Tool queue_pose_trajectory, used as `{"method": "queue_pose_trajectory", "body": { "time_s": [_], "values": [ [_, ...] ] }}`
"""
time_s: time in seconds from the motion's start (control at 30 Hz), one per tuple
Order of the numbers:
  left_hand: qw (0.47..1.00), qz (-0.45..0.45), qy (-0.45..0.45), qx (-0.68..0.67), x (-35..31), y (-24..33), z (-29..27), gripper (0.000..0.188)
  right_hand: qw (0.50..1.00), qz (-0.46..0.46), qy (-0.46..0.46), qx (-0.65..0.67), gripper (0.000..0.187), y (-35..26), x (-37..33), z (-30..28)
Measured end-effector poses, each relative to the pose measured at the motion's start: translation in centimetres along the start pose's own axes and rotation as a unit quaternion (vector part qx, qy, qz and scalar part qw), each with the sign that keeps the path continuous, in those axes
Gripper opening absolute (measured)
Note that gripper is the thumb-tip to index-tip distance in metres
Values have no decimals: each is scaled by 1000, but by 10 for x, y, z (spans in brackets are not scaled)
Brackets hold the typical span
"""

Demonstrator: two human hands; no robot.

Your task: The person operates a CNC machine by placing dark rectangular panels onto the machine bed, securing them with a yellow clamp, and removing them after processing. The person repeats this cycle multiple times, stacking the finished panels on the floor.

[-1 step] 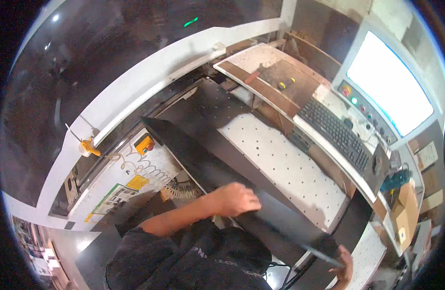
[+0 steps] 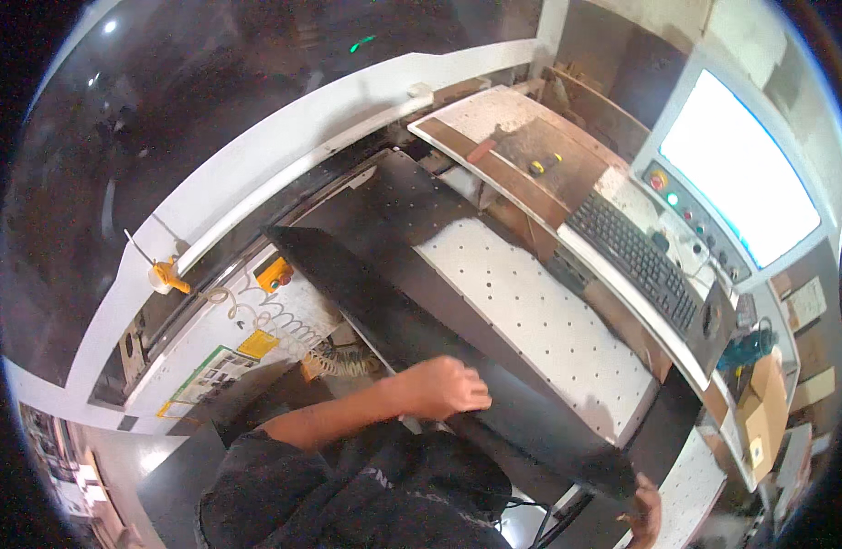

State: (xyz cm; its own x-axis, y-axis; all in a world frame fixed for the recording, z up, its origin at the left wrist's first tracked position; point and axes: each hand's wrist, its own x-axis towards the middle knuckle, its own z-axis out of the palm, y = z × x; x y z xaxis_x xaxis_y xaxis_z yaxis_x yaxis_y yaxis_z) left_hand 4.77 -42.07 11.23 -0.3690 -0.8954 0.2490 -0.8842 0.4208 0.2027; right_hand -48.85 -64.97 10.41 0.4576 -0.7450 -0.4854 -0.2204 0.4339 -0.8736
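A long, narrow dark panel (image 2: 540,412) slants across the middle of the view, from far left to near right. My left hand (image 2: 448,388) is closed at its near side, fingers curled and knuckles upward; the contact under the fingers is hidden. At the panel's near right end, my right hand (image 2: 646,514) has its fingers at the corner, partly hidden by the panel. Under and beyond the panel lies a machine bed, with a white surface full of small holes (image 2: 531,316) and dark sheets around it.
Beyond the bed, a shelf holds a keyboard (image 2: 631,256), a mouse (image 2: 711,320) and a small yellow-black tool (image 2: 545,165). A bright monitor (image 2: 741,174) rises at right, near a cardboard box (image 2: 764,416). Left are a coiled hose (image 2: 275,320) and a yellow air gun (image 2: 167,276).
The right hand has dropped slightly at the panel's end, and the panel's bright edge there no longer shows. The left hand has shifted very little.
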Motion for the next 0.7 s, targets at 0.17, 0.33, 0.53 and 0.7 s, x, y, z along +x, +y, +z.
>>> {"method": "queue_pose_trajectory", "body": {
  "time_s": [0.17,0.33,0.53,0.7],
  "values": [
    [998,64,-14,-14,-21,9,22,23,975,106,90,-176,33,37,12,25],
    [995,46,80,33,-56,-34,20,11,980,-29,178,-79,29,35,5,111],
    [984,-52,12,170,-94,-139,-2,35,966,-94,150,-186,55,75,36,197],
    [961,-163,138,176,-132,-220,-7,45,965,-168,199,33,70,72,75,323]
  ]
}}
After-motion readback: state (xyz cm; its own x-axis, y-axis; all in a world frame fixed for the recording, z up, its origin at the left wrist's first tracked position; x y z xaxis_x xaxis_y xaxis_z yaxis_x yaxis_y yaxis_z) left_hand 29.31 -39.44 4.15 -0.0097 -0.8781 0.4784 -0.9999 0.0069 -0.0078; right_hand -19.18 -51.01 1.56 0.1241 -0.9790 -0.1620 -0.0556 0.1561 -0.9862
